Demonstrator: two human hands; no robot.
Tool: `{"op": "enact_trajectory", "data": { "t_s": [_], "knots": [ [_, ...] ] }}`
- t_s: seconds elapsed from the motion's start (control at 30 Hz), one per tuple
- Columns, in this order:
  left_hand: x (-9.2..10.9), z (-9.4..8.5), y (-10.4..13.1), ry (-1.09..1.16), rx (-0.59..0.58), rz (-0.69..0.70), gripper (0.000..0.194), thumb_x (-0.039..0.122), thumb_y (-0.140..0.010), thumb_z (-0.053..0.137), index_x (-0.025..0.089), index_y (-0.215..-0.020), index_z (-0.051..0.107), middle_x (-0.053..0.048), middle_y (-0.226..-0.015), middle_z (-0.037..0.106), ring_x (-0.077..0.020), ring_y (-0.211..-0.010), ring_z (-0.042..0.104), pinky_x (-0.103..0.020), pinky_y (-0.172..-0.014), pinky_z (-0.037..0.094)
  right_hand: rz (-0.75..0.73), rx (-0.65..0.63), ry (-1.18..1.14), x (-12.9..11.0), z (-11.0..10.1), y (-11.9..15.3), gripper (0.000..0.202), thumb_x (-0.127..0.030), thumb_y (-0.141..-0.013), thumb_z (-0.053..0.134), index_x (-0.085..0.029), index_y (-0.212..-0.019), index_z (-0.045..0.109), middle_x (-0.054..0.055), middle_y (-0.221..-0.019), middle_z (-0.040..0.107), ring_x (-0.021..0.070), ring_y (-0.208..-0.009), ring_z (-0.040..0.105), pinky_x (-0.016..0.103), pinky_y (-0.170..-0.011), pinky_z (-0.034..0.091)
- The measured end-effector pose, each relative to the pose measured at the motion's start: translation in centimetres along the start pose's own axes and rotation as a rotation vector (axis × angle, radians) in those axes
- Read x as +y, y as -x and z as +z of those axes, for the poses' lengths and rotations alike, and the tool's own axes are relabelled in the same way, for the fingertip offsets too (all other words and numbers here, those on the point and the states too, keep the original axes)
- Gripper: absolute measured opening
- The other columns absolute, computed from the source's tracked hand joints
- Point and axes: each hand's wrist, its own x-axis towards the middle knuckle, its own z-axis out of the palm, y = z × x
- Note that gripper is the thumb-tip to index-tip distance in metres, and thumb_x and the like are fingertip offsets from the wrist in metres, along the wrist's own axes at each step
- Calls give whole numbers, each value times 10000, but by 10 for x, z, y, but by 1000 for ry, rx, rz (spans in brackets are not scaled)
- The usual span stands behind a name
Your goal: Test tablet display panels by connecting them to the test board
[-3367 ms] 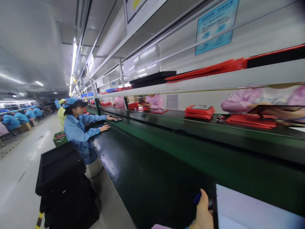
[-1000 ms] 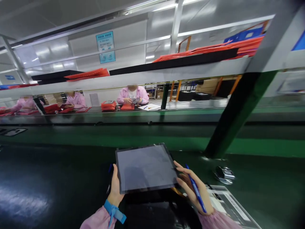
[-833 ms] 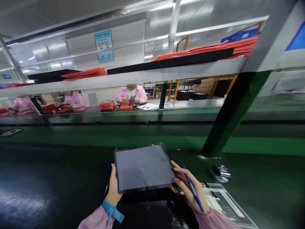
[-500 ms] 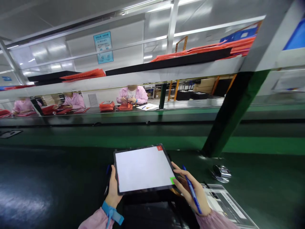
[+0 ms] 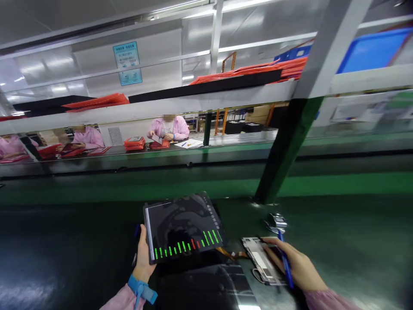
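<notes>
My left hand [image 5: 143, 257] grips the left edge of a flat display panel [image 5: 180, 226], thumb at the side, fingers hidden underneath. The panel is tilted above the bench; its lit screen is dark with green and red bars along the lower edge. My right hand [image 5: 298, 262] holds a blue pen [image 5: 285, 260] slanting across the fingers. Its fingertips are also at the right side of a thin board-like device [image 5: 263, 260] with white and metallic parts. An orange-brown ribbon cable [image 5: 230, 254] runs between the panel and this device.
A dark glossy sheet [image 5: 206, 286] lies below the panel. A shiny metal object [image 5: 276, 221] stands near the slanting post [image 5: 280, 150]. Beyond the divider, people in pink sit by stacks of red pouches [image 5: 134, 143]. A shelf [image 5: 206, 97] crosses above.
My right hand has left the panel's lower right corner and moved right and down to the board-like device, pen still held. The screen went from white to dark with bars. The view turned slightly right.
</notes>
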Motion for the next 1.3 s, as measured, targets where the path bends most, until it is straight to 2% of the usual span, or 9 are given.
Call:
{"op": "enact_trajectory", "data": {
  "t_s": [0.2,0.4,0.5,0.67,0.8,0.97,1.17,1.23,1.3],
  "knots": [
    [4,9,6,-127,128,74,595,470,-926,496,122,-1407,447,-126,-1134,715,-317,-1053,671,-444,-916,544,-66,29,48,-4,6,0,244,-414,-856,530,-237,-922,686,63,-882,735,238,-765,720,313,-705,598],
    [5,10,6,-147,202,93,596,471,-940,466,97,-1404,446,-167,-1129,706,-311,-1035,680,-460,-962,518,-118,25,99,-1,8,0,285,-376,-916,429,-235,-943,676,72,-915,726,226,-811,706,330,-737,591],
    [4,10,5,-100,182,90,589,459,-937,483,112,-1411,439,-155,-1139,704,-308,-1037,679,-452,-972,513,-167,-12,123,-5,5,-1,287,-365,-934,411,-242,-951,669,62,-942,723,226,-836,699,337,-756,585],
    [2,2,3,-73,117,68,615,493,-906,533,133,-1399,461,-144,-1162,696,-316,-1064,664,-462,-994,497,-205,-53,159,-10,4,-6,296,-397,-956,386,-234,-941,633,60,-850,694,218,-753,687,318,-669,575],
    [-1,-6,0,-17,58,53,618,504,-901,541,137,-1393,472,-147,-1207,673,-314,-1109,639,-451,-1035,465,-107,-93,228,-5,12,-4,319,-467,-950,379,-257,-893,612,34,-790,643,204,-666,666,296,-556,540],
    [-1,-7,1,-4,18,52,610,509,-899,542,108,-1358,508,-142,-1196,682,-302,-1146,621,-422,-1022,482,-5,-94,264,-6,18,2,342,-513,-941,368,-269,-944,607,48,-865,639,204,-705,662,278,-506,503],
    [-2,-9,8,-18,20,73,556,533,-896,529,107,-1245,606,-144,-1163,701,-311,-1168,607,-452,-1025,472,33,9,218,-38,20,-8,401,-585,-887,388,-247,-834,598,61,-727,656,270,-722,667,355,-566,541],
    [-5,-14,10,-21,42,97,471,482,-875,586,114,-1161,656,-137,-1102,728,-318,-1164,609,-458,-1029,465,23,28,51,-56,24,-14,419,-616,-844,464,-228,-895,612,80,-770,699,282,-744,691,372,-637,578],
    [-10,-20,12,-56,62,162,347,337,-790,708,137,-1073,690,-111,-1035,752,-324,-1144,621,-458,-1040,453,47,-14,-192,-73,32,-17,458,-618,-832,514,-213,-1027,601,96,-885,730,271,-790,713,331,-665,603]
  ]
}}
